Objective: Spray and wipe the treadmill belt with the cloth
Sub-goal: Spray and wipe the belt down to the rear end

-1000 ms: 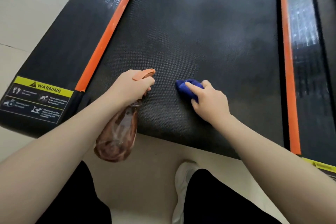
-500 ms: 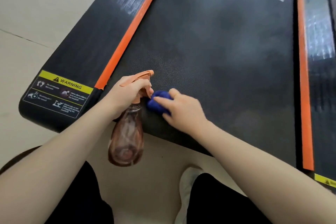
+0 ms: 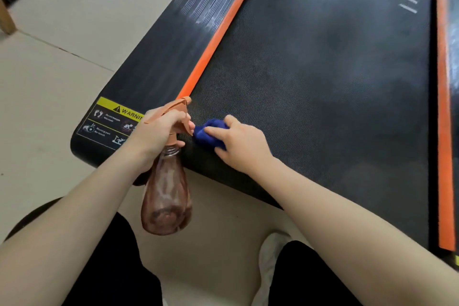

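The black treadmill belt (image 3: 323,69) runs away from me between two orange strips. My right hand (image 3: 242,145) grips a bunched blue cloth (image 3: 208,135) and presses it on the belt near its near-left corner. My left hand (image 3: 159,131) grips the neck and trigger of a brown translucent spray bottle (image 3: 166,196) with an orange head. The bottle hangs just off the belt's near edge, its nozzle close to the cloth.
A left side rail (image 3: 159,57) carries a yellow warning sticker (image 3: 109,122). Orange strips (image 3: 223,30) border the belt. Pale floor tiles (image 3: 49,82) lie to the left. My white shoe (image 3: 270,263) and dark trousers (image 3: 109,271) are below. A chair leg (image 3: 6,17) stands far left.
My right hand slid the blue cloth leftward along the belt's near edge until it met the spray bottle. The bottle stayed in my left hand; the view shifted left.
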The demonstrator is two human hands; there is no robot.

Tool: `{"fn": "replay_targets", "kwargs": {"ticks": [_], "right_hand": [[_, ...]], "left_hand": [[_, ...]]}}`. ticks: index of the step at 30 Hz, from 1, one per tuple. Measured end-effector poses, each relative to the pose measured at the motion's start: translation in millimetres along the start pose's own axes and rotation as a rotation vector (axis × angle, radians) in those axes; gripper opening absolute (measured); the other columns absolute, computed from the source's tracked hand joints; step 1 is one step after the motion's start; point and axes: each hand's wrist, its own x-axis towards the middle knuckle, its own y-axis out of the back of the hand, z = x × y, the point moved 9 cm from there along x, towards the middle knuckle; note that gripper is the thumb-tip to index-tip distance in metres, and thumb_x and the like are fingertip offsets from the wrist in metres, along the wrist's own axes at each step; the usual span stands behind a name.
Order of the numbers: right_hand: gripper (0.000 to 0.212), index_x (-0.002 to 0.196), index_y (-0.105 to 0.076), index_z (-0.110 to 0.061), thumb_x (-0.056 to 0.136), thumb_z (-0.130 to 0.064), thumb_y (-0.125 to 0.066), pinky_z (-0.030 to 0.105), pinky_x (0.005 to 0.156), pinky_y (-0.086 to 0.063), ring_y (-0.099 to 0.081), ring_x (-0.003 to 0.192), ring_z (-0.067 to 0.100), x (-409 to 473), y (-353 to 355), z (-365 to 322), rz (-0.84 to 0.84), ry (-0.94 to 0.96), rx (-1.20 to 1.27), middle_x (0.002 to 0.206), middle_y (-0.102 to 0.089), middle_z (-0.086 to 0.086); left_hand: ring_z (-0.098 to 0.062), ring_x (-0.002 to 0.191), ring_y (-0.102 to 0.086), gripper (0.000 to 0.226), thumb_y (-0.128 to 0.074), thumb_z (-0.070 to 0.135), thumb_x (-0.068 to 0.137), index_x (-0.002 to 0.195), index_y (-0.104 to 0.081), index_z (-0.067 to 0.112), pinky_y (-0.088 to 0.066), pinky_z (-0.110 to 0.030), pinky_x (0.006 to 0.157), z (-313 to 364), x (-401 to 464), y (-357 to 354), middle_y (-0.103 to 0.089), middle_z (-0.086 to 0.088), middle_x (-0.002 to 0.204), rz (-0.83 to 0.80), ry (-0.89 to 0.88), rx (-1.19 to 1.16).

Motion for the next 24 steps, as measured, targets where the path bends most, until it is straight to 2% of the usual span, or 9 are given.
{"fn": "replay_targets", "kwargs": {"ticks": [2, 5, 7, 9, 12, 15, 18, 21, 24], "right_hand": [[0.042, 0.130, -0.050, -0.038, 0.088, -0.034, -0.053, 0.033, 0.076, -0.042, -0.054, 0.100, 0.025, 5.4, 0.6, 9.1, -0.050, -0.040, 0.124, 0.109, -0.049, 0.003], [0.042, 0.122, -0.056, -0.042, 0.083, -0.030, -0.051, 0.034, 0.082, -0.045, -0.054, 0.099, 0.024, -3.0, 13.4, 65.8, 0.116, -0.318, 0.348, 0.098, -0.054, 0.000], [0.047, 0.116, -0.060, -0.044, 0.074, -0.031, -0.045, 0.036, 0.085, -0.048, -0.058, 0.096, 0.021, -22.9, 23.3, 107.4, 0.258, -0.482, 0.463, 0.096, -0.061, -0.002], [0.048, 0.114, -0.062, -0.044, 0.071, -0.029, -0.045, 0.035, 0.089, -0.048, -0.060, 0.099, 0.018, -41.9, 26.5, 130.3, 0.278, -0.539, 0.525, 0.098, -0.065, -0.001], [0.045, 0.114, -0.063, -0.041, 0.080, -0.014, -0.053, 0.031, 0.085, -0.044, -0.056, 0.094, 0.020, -67.3, 24.4, 142.4, 0.253, -0.561, 0.497, 0.092, -0.060, 0.004], [0.045, 0.118, -0.062, -0.038, 0.082, -0.012, -0.053, 0.029, 0.083, -0.042, -0.055, 0.094, 0.021, -79.4, 25.1, 144.6, 0.272, -0.589, 0.481, 0.093, -0.059, 0.005], [0.045, 0.119, -0.060, -0.041, 0.084, -0.015, -0.052, 0.034, 0.080, -0.044, -0.053, 0.090, 0.023, -81.7, 29.4, 139.9, 0.259, -0.577, 0.417, 0.089, -0.054, 0.003], [0.042, 0.125, -0.055, -0.041, 0.087, -0.021, -0.052, 0.032, 0.076, -0.042, -0.053, 0.091, 0.026, -82.6, 23.0, 128.3, 0.179, -0.544, 0.298, 0.093, -0.050, 0.002], [0.041, 0.128, -0.052, -0.040, 0.090, -0.026, -0.052, 0.031, 0.075, -0.040, -0.053, 0.096, 0.027, -68.4, 8.7, 110.0, 0.074, -0.461, 0.239, 0.100, -0.049, 0.002]], "left_hand": [[-0.015, 0.085, -0.064, 0.022, -0.055, 0.027, 0.074, 0.093, -0.066, 0.029, -0.048, -0.027, 0.061, -4.1, -2.5, -3.2, -0.068, -0.001, 0.077, -0.028, 0.016, 0.031], [-0.017, 0.087, -0.061, 0.025, -0.055, 0.025, 0.082, 0.105, -0.063, 0.033, -0.047, -0.025, 0.061, -16.3, -10.4, -7.8, -0.067, -0.001, 0.082, -0.075, 0.014, 0.105], [-0.024, 0.084, -0.061, 0.025, -0.053, 0.029, 0.079, 0.098, -0.068, 0.026, -0.046, -0.031, 0.064, -25.4, -15.4, -3.2, -0.068, -0.007, 0.083, -0.063, 0.022, 0.196], [-0.027, 0.076, -0.062, 0.030, -0.051, 0.035, 0.072, 0.084, -0.071, 0.016, -0.046, -0.037, 0.068, -31.1, -18.4, 1.2, -0.069, -0.010, 0.078, -0.041, 0.005, 0.307], [-0.019, 0.067, -0.060, 0.034, -0.047, 0.037, 0.070, 0.064, -0.066, 0.009, -0.045, -0.036, 0.069, -31.9, -23.3, 0.6, -0.068, -0.005, 0.066, -0.019, -0.010, 0.466], [-0.019, 0.072, -0.061, 0.037, -0.049, 0.038, 0.074, 0.069, -0.066, 0.005, -0.042, -0.030, 0.067, -32.2, -29.0, -8.9, -0.069, -0.005, 0.071, -0.049, 0.007, 0.542], [-0.020, 0.073, -0.061, 0.041, -0.049, 0.039, 0.071, 0.075, -0.065, 0.002, -0.042, -0.024, 0.064, -34.8, -35.7, -30.1, -0.068, -0.011, 0.080, -0.157, -0.014, 0.540], [-0.026, 0.065, -0.059, 0.039, -0.047, 0.037, 0.069, 0.068, -0.060, 0.000, -0.046, -0.037, 0.067, -40.7, -40.3, -50.6, -0.066, -0.014, 0.072, -0.245, -0.040, 0.557], [-0.018, 0.055, -0.054, 0.032, -0.047, 0.037, 0.067, 0.055, -0.058, 0.010, -0.046, -0.040, 0.063, -44.1, -38.4, -50.2, -0.063, -0.005, 0.056, -0.242, 0.045, 0.513]]}}
